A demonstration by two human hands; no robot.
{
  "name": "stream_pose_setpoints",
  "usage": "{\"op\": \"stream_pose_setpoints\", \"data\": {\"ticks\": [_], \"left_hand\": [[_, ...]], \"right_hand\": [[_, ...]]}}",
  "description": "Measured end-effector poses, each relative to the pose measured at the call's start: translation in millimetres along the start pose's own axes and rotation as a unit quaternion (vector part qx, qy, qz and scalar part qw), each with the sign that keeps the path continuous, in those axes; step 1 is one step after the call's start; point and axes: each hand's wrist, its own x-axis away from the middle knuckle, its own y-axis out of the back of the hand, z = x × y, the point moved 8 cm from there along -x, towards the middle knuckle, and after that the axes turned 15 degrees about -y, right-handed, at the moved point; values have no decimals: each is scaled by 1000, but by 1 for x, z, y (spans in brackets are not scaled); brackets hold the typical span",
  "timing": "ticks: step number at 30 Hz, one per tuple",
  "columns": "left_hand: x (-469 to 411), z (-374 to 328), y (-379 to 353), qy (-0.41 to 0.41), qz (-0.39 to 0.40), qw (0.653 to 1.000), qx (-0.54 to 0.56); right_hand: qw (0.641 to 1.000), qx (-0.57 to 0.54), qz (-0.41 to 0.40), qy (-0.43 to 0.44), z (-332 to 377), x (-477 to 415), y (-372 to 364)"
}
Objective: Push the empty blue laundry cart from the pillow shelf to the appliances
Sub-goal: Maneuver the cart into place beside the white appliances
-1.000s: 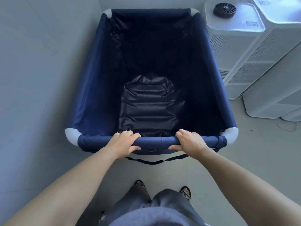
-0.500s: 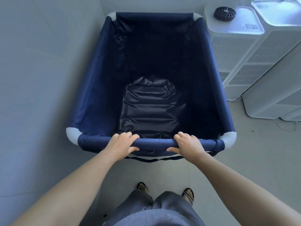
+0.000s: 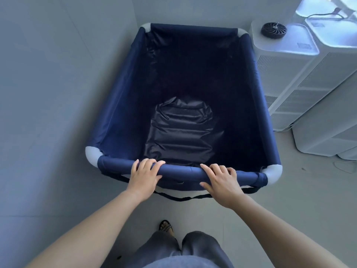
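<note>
The dark blue fabric laundry cart (image 3: 119, 105) has swung in beside the white slatted appliances (image 3: 286, 78). My left hand (image 3: 144, 176) and right hand (image 3: 220, 180) keep their grip clamped on its padded near rail (image 3: 183, 172) to steer.

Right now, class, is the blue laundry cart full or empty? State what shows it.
Empty. Inside the blue laundry cart only its wrinkled dark fabric floor and bare side walls show; nothing lies in it.

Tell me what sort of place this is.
Likely an indoor laundry or utility corner: a blue fabric laundry cart stands beside white vented appliances, one with a small black fan on top, by a bare wall.
</note>
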Motion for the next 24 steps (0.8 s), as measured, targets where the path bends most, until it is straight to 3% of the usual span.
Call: {"op": "stream_pose_setpoints", "data": {"ticks": [3, 8, 16, 24], "left_hand": [[5, -6, -1, 28, 16, 999, 3], [9, -8, -12, 74, 62, 995, 36], [4, -2, -30, 95, 144, 985, 18], [-14, 4, -27, 82, 116, 990, 25]], "right_hand": [[1000, 14, 15, 15, -4, 9, -3], [991, 28, 63, -117, -30, 14, -10], [993, 7, 63, -103, -31, 9, -12], [995, -11, 35, -98, -34, -11, -5]]}}
